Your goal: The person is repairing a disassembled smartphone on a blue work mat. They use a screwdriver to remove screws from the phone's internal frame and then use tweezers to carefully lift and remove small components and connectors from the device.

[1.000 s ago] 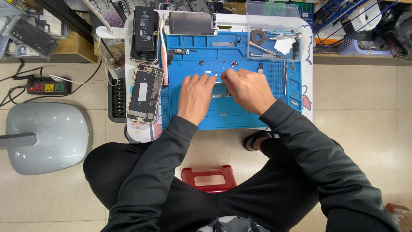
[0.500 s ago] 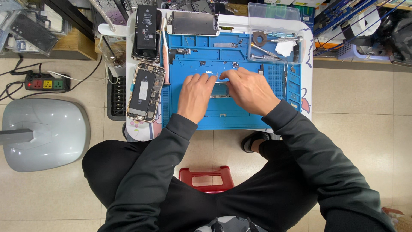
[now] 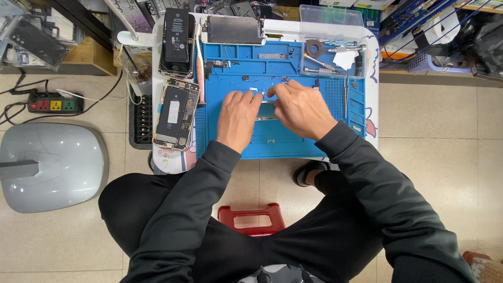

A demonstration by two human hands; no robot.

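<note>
Left hand [image 3: 238, 118] and right hand [image 3: 301, 109] meet over small flat metal part [image 3: 266, 111] mid blue repair mat [image 3: 272, 141]; fingers curled, fingertips on part, grip unclear. Opened phone [image 3: 175, 113] lies left. Apparent step: fine fitting; next move needs steady pinch.

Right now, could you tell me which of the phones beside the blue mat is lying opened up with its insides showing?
The opened phone body left of the blue mat, beside the left hand. Its battery and boards are exposed; the phone at the mat's top edge shows a screen face.
</note>
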